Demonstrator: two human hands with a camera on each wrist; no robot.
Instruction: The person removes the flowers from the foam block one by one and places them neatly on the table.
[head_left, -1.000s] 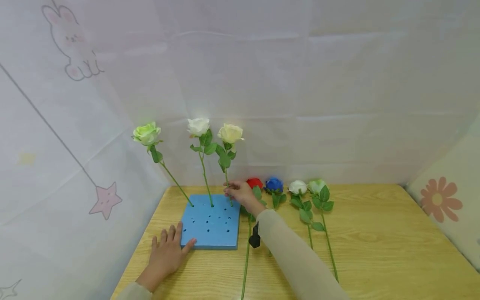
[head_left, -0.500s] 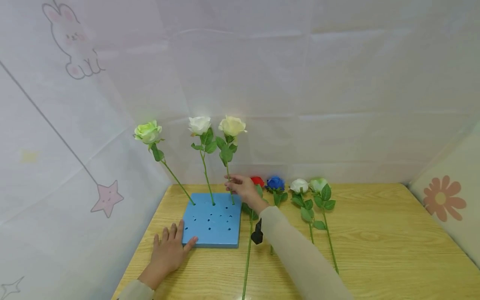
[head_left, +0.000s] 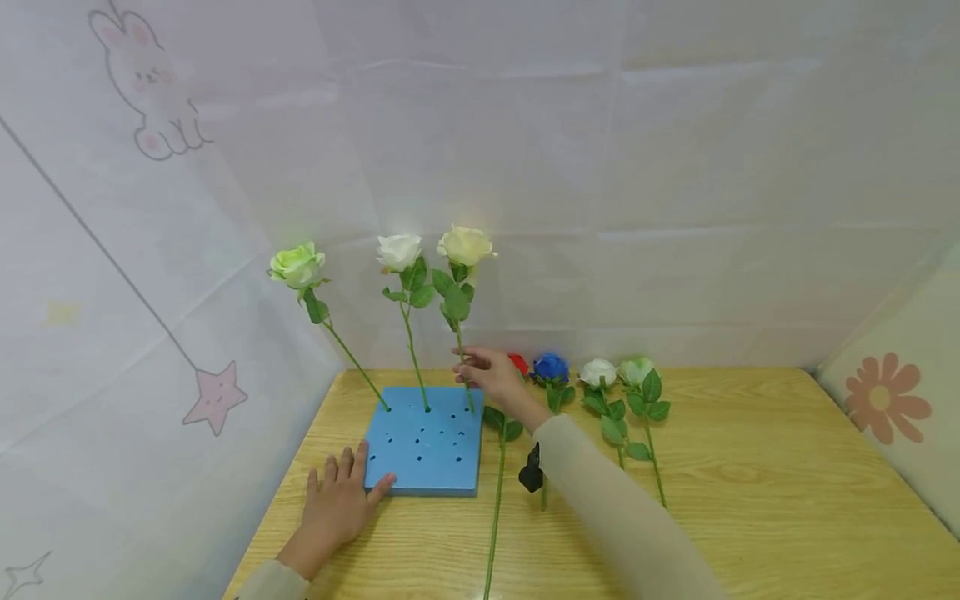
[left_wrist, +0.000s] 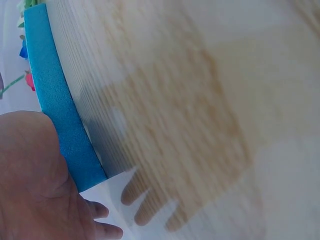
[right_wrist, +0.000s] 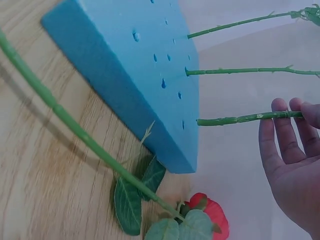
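Observation:
A blue foam block point(head_left: 438, 477) with several small holes lies on the table. My left hand point(head_left: 335, 506) rests at its front left corner with the fingers spread, the thumb along the front edge. My right hand point(head_left: 491, 379) pinches the stem of a cream rose point(head_left: 466, 246) over the block's far right part. In the right wrist view the lower end of this stem point(right_wrist: 220, 121) shows whole beside the block, seemingly clear of any hole. A white rose point(head_left: 400, 252) stands in the block's back row, and a light green rose point(head_left: 297, 267) leans left from the back left.
Right of the block lie a red rose point(head_left: 518, 364), a blue rose point(head_left: 551, 367), another white rose point(head_left: 597, 373) and a white-green rose point(head_left: 636, 370), their stems toward the front. The right sleeve covers part of some stems. A pale cloth wall point(head_left: 675, 250) stands behind the table point(head_left: 780, 492).
The cream rose has risen and shifted slightly right with my right hand; its stem end has left the block's surface. My left hand stays at the block's corner.

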